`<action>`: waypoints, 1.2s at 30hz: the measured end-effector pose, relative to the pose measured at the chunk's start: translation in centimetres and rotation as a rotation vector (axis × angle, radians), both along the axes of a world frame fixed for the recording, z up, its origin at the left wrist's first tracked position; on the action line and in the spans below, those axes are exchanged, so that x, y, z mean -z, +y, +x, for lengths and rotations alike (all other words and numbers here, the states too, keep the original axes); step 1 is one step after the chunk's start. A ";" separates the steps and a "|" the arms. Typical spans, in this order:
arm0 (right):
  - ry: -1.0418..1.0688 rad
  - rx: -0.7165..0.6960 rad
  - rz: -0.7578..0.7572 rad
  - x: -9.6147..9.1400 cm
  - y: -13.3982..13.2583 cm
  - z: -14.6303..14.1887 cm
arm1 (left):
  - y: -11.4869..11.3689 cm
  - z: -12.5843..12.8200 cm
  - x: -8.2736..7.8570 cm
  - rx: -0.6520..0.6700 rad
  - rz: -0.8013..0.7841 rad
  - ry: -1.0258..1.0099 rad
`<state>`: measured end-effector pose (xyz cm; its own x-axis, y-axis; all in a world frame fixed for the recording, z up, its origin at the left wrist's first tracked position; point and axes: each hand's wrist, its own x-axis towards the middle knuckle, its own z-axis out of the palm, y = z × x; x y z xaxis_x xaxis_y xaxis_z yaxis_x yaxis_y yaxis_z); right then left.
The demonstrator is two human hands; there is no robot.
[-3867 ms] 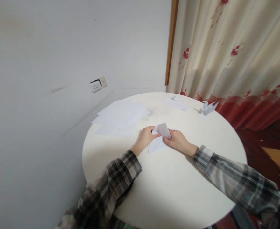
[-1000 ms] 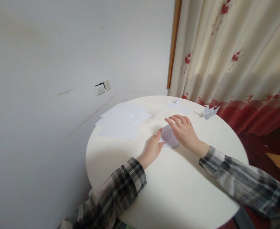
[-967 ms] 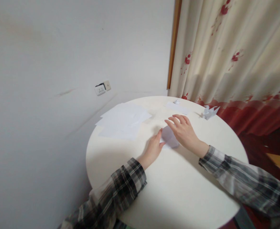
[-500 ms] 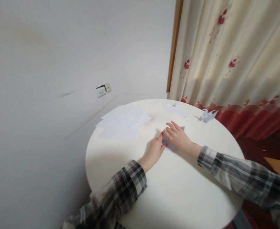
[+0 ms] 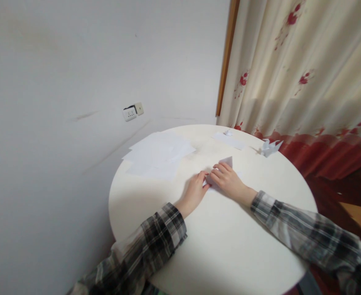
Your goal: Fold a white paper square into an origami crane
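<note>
White and round, the surface (image 5: 229, 237) stands beside a pale wall (image 5: 76, 73). Compared with half a second ago, a corner of the folded paper (image 5: 226, 160) now pokes up past the right hand (image 5: 226, 179), suggesting the fold is being worked. It sits well in from the surface's far edge; the left hand's (image 5: 195, 189) fingers narrow onto its left end, the right's curl over it, their grip hidden.

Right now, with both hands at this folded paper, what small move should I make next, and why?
I'd probably press the folded paper flat with your right hand, since its far corner seems raised beyond that hand while your left hand is at its left end.
</note>
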<state>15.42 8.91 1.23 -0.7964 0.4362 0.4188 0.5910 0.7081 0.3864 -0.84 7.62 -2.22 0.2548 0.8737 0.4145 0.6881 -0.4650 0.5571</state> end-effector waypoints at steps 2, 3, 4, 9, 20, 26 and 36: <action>0.040 -0.026 0.019 0.6 0.1 0.2 | -0.1 -0.1 0.0 -0.025 -0.030 -0.030; 0.061 -0.028 0.032 0.9 0.2 0.4 | -0.1 -0.2 0.0 -0.038 -0.047 -0.049; 0.076 -0.025 0.041 1.1 0.2 0.6 | -0.1 -0.3 0.0 -0.048 -0.063 -0.067; 0.086 0.006 0.043 1.5 0.0 0.9 | -0.3 -0.6 0.0 -0.028 -0.067 -0.051; 0.034 0.004 0.065 1.2 -0.2 1.1 | -1.4 -0.6 -0.7 -0.001 0.100 0.252; 0.045 0.000 0.084 1.7 0.1 1.2 | -1.3 -0.6 -0.4 0.035 0.128 0.304; 0.048 0.028 -0.050 2.3 0.3 2.1 | -1.0 -2.2 -0.1 0.289 0.161 0.256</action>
